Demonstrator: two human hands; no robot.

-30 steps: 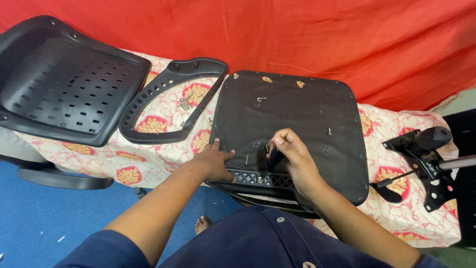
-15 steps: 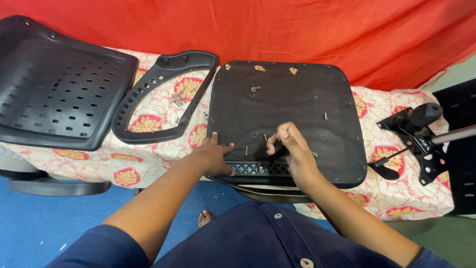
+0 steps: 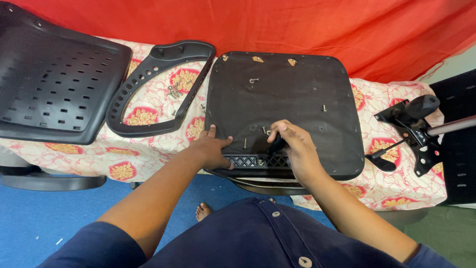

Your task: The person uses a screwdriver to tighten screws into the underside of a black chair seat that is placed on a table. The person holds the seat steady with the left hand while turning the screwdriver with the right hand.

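A black upturned chair seat [image 3: 297, 94] lies on a table with a floral cloth [image 3: 153, 154]. My left hand [image 3: 210, 148] rests flat on the seat's near left corner, fingers spread, holding nothing. My right hand [image 3: 296, 149] is closed around a dark tool handle [image 3: 276, 145] at the seat's near edge, beside a black grilled plastic part [image 3: 258, 161]. A few screws [image 3: 254, 80] stand out of the seat's underside. Whether the tool's tip touches a screw is hidden by my fingers.
A black perforated chair backrest [image 3: 54, 84] lies at the left. A curved black frame piece [image 3: 158, 84] sits between it and the seat. A black metal chair mechanism with levers [image 3: 411, 131] lies at the right. Red cloth [image 3: 297, 25] hangs behind; blue floor [image 3: 49, 213] below.
My right hand has shifted slightly toward the seat's near edge and closed on the tool. My left hand stays on the corner. The view has tilted a little.
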